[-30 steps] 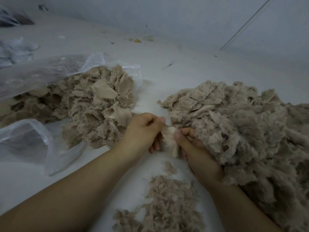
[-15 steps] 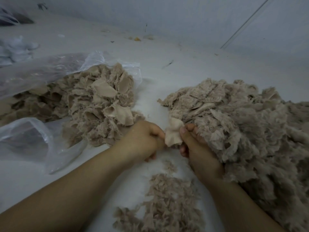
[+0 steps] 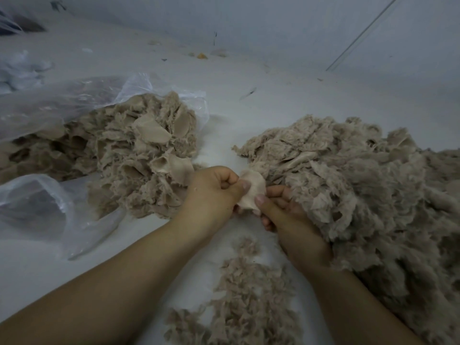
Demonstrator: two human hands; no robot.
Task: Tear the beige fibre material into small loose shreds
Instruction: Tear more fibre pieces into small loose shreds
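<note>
While the left hand (image 3: 213, 192) and right hand (image 3: 286, 215) each pinch one small flat beige fibre piece (image 3: 251, 191) between them, loose shreds (image 3: 244, 290) lie near, a fluffy beige pile (image 3: 361, 185) lies right, and a clear plastic bag (image 3: 49, 120) of coarser beige pieces (image 3: 139, 150) lies left.

The beige piece (image 3: 252, 192) pinched between the hands looks like soft matt cloth, smooth on its face and fuzzy at the torn edges. The left heap (image 3: 129, 155) mixes smooth matt flaps with ragged, fibrous fringes. The right heap (image 3: 361, 185) and the small shreds (image 3: 244, 295) look fluffy, rough and woolly. The bag (image 3: 37, 207) is thin clear plastic, glossy and crinkled. The white surface (image 3: 249, 115) looks matt and smooth, with scattered specks.
</note>
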